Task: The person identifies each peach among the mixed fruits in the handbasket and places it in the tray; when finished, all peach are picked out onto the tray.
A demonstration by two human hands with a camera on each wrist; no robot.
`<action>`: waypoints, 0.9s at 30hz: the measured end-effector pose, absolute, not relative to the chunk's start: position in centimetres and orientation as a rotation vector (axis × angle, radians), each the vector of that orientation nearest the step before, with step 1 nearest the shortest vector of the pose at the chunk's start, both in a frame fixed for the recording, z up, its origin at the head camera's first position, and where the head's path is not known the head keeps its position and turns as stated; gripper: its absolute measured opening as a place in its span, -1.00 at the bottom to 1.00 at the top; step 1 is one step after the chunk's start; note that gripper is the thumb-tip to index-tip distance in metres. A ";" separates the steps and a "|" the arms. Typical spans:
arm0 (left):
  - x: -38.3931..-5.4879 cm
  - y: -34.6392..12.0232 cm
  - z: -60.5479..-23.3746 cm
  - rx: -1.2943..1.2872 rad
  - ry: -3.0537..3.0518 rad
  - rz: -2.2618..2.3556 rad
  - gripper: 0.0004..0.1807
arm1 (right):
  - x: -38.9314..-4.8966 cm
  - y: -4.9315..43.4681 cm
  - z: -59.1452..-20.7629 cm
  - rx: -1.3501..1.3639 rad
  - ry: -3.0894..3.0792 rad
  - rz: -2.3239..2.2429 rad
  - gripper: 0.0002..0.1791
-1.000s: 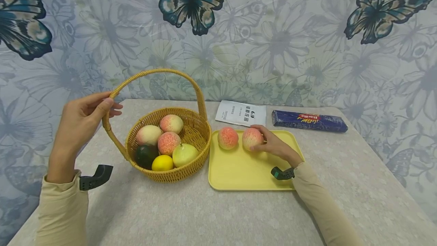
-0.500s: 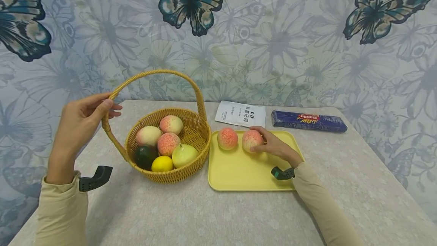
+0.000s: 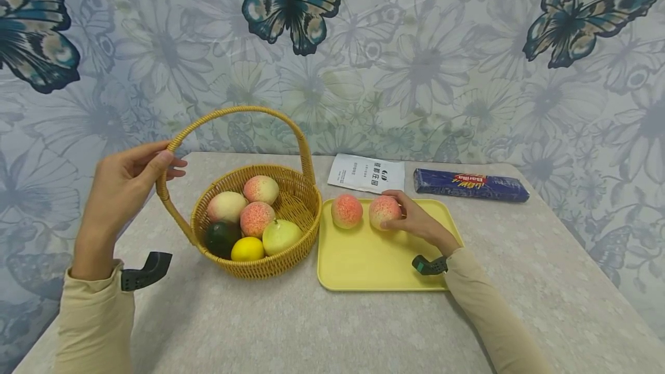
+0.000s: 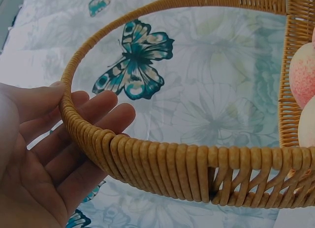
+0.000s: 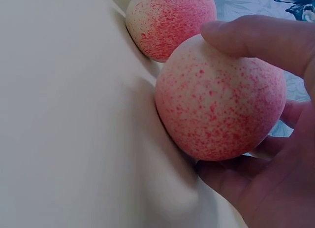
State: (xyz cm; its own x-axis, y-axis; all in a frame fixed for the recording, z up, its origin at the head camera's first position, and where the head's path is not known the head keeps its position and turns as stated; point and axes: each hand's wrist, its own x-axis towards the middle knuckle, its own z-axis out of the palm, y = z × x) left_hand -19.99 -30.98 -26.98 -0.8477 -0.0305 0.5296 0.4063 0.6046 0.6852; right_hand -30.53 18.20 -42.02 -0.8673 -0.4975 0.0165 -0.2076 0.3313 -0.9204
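Observation:
My left hand [image 3: 127, 180] holds the arched handle [image 4: 142, 159] of a wicker basket [image 3: 254, 269] between thumb and fingers, at the handle's left side. Inside the basket lie several peaches [image 3: 257, 218], a dark green avocado [image 3: 222, 238], a lemon [image 3: 247, 249] and a yellow-green pear [image 3: 281, 236]. On the yellow tray [image 3: 363, 270], my right hand [image 3: 418, 221] grips a pink-speckled peach [image 5: 221, 102], thumb on one side and fingers curled round the other. A second peach [image 3: 346, 211] sits just left of it on the tray, also seen behind it in the right wrist view.
Behind the tray lies a white printed packet [image 3: 366, 173]. To its right is a long blue Barilla package [image 3: 470, 184]. The basket stands close to the tray's left edge, and a butterfly-patterned backdrop [image 3: 415, 74] rises behind the table [image 3: 234, 328].

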 end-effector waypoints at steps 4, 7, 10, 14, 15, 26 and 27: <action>-19.9 -31.0 -27.0 -0.290 -2.339 -1.163 -0.60 | -30.6 18.3 -41.9 -0.624 2.325 -1.536 -0.17; -19.9 -31.0 -27.0 -0.285 -2.339 -1.159 -0.60 | -30.5 18.3 -41.8 -0.628 2.320 -1.535 -0.15; -19.9 -31.0 -27.0 -0.283 -2.339 -1.157 -0.60 | -30.5 18.3 -41.8 -0.636 2.327 -1.533 -0.14; -19.9 -30.9 -27.0 -0.274 -2.348 -1.145 -0.60 | -30.5 18.3 -41.9 -0.631 2.336 -1.529 -0.15; -19.9 -30.9 -27.0 -0.272 -2.350 -1.143 -0.60 | -30.5 18.3 -41.9 -0.626 2.332 -1.532 -0.15; -19.9 -30.8 -26.9 -0.279 -2.349 -1.147 -0.60 | -30.4 18.4 -41.0 -0.626 2.346 -1.534 -0.24; -19.9 -30.8 -26.9 -0.282 -2.347 -1.152 -0.60 | -30.4 18.4 -40.9 -0.634 2.350 -1.539 -0.24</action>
State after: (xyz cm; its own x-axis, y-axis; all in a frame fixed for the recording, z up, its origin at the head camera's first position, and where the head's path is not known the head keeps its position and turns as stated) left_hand -19.88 -30.82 -26.89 -0.8502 -0.0353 0.5253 0.3940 0.6191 0.6793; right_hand -30.40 18.45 -40.85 -0.8707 -0.4914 0.0198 -0.2147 0.3436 -0.9142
